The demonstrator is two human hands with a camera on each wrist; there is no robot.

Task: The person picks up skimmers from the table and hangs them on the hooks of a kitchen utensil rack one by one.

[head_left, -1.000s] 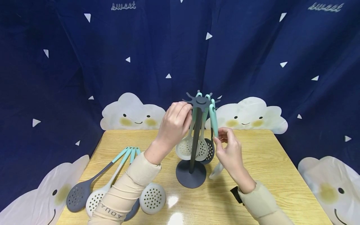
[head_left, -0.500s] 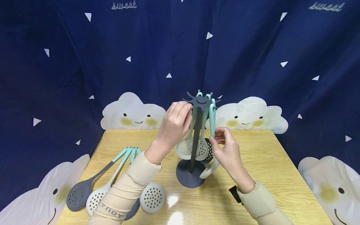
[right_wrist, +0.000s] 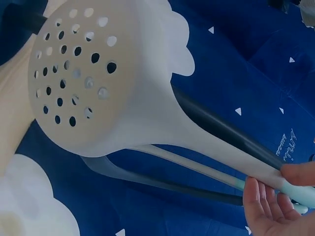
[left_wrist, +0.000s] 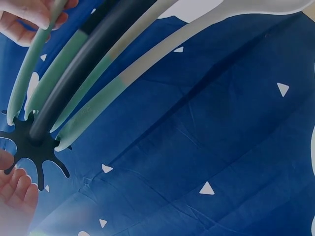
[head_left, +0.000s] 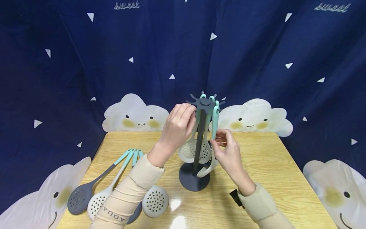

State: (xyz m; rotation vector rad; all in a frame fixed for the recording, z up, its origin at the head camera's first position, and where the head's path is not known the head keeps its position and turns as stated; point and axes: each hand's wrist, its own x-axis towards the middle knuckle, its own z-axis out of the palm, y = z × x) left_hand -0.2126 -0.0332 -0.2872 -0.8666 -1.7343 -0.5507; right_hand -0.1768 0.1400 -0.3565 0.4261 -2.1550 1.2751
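Observation:
A dark grey utensil rack (head_left: 201, 140) stands upright on a round base, with curved hooks radiating from its top. At the left side of that top, my left hand (head_left: 178, 122) pinches one hook between thumb and fingers. My right hand (head_left: 230, 149) pinches the mint handle of a white skimmer (right_wrist: 167, 118), whose looped end is on a right-hand hook. Its perforated head fills much of the right wrist view. Behind it, several more skimmers hang from neighbouring hooks, including a white skimmer (head_left: 187, 151). In the left wrist view the mint handles (left_wrist: 91, 115) fan out from the hooks.
On the wooden table (head_left: 266, 171), several skimmers lie at the left, among them a grey skimmer (head_left: 78, 200) and a white-headed skimmer (head_left: 155, 202). My left sleeve (head_left: 128, 190) covers part of them. A dark blue curtain (head_left: 183, 47) hangs behind the table.
My right hand has moved a little left, and the skimmer's lower end has swung left towards the rack's post and over its base. The left hand stays at the hook.

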